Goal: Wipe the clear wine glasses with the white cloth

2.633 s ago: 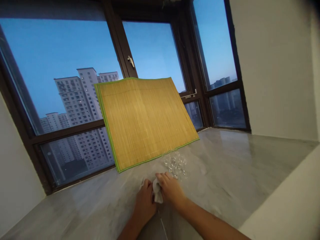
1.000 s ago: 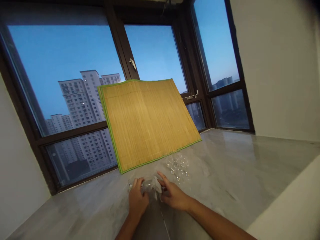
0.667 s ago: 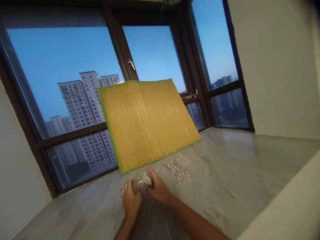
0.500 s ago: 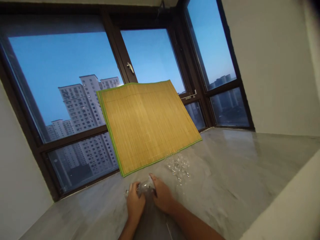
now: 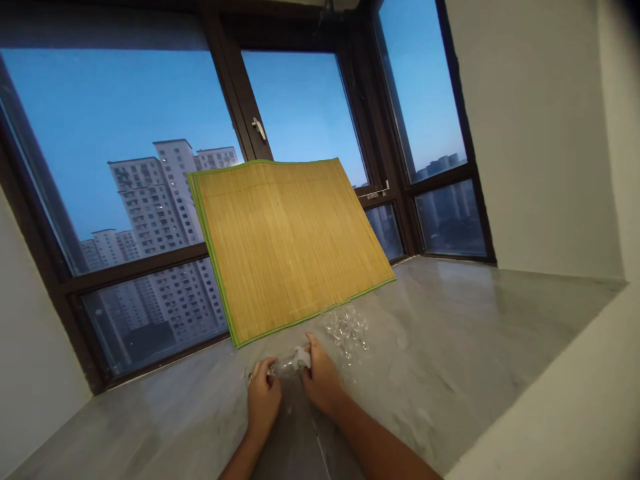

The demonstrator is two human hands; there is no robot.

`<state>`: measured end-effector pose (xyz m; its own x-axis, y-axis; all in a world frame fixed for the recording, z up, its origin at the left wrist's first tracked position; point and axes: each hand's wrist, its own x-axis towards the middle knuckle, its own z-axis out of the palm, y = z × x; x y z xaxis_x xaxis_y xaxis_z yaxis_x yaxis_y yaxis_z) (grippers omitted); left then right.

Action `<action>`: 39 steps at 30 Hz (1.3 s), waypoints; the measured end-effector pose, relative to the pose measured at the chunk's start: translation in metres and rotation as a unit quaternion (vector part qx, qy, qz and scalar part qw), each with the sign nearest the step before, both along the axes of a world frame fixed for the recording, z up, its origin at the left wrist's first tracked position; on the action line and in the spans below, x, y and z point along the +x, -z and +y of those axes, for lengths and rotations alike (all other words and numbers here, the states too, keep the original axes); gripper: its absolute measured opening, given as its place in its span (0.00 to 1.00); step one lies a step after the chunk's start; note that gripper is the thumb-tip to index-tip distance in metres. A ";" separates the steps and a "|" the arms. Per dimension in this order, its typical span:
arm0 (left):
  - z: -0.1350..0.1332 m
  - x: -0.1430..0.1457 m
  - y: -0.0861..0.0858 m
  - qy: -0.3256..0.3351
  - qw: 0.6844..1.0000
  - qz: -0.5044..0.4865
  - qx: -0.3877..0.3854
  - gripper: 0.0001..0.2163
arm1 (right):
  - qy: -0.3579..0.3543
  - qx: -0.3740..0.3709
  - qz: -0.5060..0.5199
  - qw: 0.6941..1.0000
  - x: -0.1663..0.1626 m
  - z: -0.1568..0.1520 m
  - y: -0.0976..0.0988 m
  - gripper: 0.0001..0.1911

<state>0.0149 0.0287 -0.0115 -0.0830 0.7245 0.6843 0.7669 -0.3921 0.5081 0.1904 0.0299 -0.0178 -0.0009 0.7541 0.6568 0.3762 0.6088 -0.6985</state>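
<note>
My left hand [image 5: 263, 397] and my right hand [image 5: 320, 380] are closed side by side over the grey marble sill [image 5: 450, 333]. Between them they hold a small clear glass [image 5: 285, 365] lying sideways. A bit of white cloth [image 5: 303, 358] is pressed to the glass under my right fingers. Just beyond my right hand stands a cluster of several small clear glasses [image 5: 346, 329].
A bamboo mat with a green edge [image 5: 287, 240] leans against the dark window frame [image 5: 235, 87] right behind the glasses. White walls close the sill at the left and right [image 5: 540, 133]. A pale ledge [image 5: 550, 413] runs along the near right.
The white cloth lay bunched between both hands; now a clear glass is held sideways between them with the cloth at its right end. The hands shifted slightly left.
</note>
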 end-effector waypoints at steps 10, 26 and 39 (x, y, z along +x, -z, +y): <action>0.001 -0.002 0.003 0.007 0.999 -0.047 -0.018 0.17 | -0.035 -0.081 0.008 0.996 0.003 -0.003 -0.002 0.34; 0.006 -0.002 0.007 0.022 0.994 -0.105 -0.034 0.15 | -0.024 -0.097 0.010 0.995 0.000 -0.001 0.006 0.32; 0.003 0.000 0.004 0.027 0.992 -0.115 -0.038 0.15 | -0.027 -0.101 0.042 0.994 0.000 -0.001 0.005 0.32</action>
